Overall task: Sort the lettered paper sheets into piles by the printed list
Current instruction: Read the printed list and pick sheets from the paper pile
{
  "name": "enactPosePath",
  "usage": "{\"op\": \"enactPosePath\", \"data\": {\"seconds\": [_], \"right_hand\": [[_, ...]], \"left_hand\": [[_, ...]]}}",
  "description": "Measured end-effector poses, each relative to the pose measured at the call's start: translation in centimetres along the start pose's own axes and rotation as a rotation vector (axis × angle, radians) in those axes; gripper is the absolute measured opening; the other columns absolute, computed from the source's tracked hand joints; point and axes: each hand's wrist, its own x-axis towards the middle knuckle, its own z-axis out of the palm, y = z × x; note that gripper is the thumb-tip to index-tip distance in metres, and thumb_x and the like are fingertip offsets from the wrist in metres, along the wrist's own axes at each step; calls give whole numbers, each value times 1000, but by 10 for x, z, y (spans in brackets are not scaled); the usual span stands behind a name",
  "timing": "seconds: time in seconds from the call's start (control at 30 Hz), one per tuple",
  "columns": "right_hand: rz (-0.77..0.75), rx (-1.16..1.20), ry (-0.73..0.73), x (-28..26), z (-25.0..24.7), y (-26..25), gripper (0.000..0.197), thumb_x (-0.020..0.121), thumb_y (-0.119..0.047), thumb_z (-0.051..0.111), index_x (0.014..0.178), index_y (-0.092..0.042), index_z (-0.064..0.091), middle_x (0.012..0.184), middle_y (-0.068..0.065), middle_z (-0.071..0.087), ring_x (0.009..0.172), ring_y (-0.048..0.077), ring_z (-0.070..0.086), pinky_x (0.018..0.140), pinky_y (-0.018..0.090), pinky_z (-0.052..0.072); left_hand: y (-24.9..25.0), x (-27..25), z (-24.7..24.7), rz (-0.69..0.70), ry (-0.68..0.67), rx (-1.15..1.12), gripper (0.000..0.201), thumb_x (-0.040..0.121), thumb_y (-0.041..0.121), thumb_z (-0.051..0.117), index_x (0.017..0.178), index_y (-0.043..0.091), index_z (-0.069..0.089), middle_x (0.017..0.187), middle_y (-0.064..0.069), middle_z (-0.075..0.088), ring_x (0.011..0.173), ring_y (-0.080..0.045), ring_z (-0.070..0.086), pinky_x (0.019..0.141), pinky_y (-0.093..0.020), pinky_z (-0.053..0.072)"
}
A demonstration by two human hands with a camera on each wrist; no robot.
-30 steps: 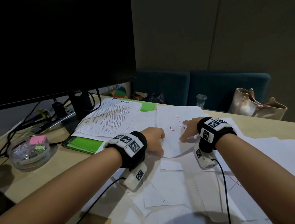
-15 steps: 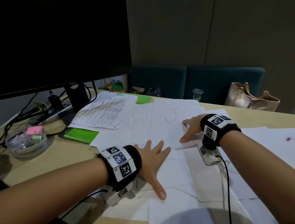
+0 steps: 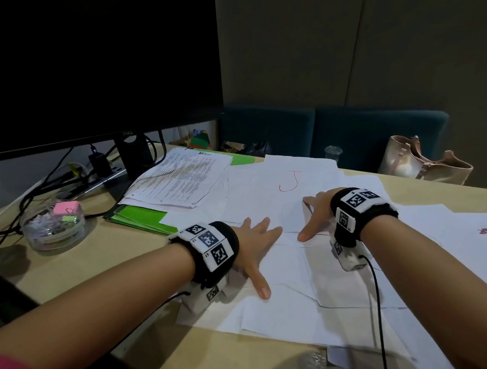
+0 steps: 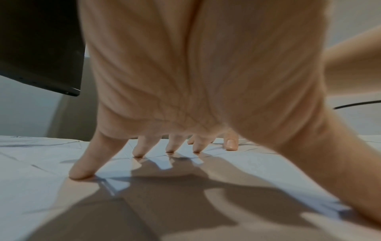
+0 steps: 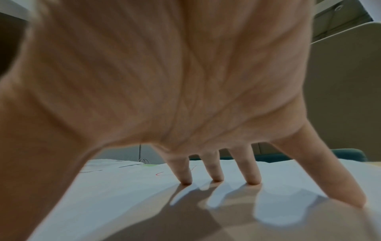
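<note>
Both hands flat on the loose sheets, between picks.
My left hand (image 3: 252, 242) and right hand (image 3: 316, 215) lay fingers spread; the J sheet (image 3: 290, 180) sat at twelve o'clock, next I likely needed the printed list (image 3: 177, 178).

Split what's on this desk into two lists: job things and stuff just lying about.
Job: sheet marked J; loose white sheets; printed list; left hand; right hand.

Lying about: monitor; green folder; clip bowl; handbag; plastic cup.
</note>
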Motion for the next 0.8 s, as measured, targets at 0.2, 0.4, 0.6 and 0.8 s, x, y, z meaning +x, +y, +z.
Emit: {"op": "enactPosePath", "data": {"seconds": [0.2,0.4,0.6,0.8], "right_hand": [[-23,-50,38,7,-2,7,108,31,-80,72,122,-27,47,114,-8,58,103,20,55,82,36,47],[-4,-26,35,2,-9,13,90,39,-73,77,111,-26,49,114,-5,59,104,22,56,83,35,47],[37,-4,56,2,-7,11,99,36,-83,67,116,-28,47,111,-5,57,103,21,54,81,37,45],[8,25,81,9,-11,-6,85,28,-86,62,81,-20,62,92,-3,69,89,19,64,87,36,50]], "left_hand": [[0,11,-4,11,23,-8,137,59,58,82,149,33,-19,157,1,-24,144,-36,-18,112,-66,9],[0,23,-11,23,39,24,139,55,60,83,149,34,-15,159,3,-20,145,-34,-15,110,-67,14],[2,26,-21,25,49,32,136,56,57,84,150,34,-11,159,3,-16,146,-31,-12,111,-66,15],[-5,27,-21,-50,74,85,141,53,66,80,151,26,-12,159,-9,-12,147,-33,-7,114,-60,16]]}}
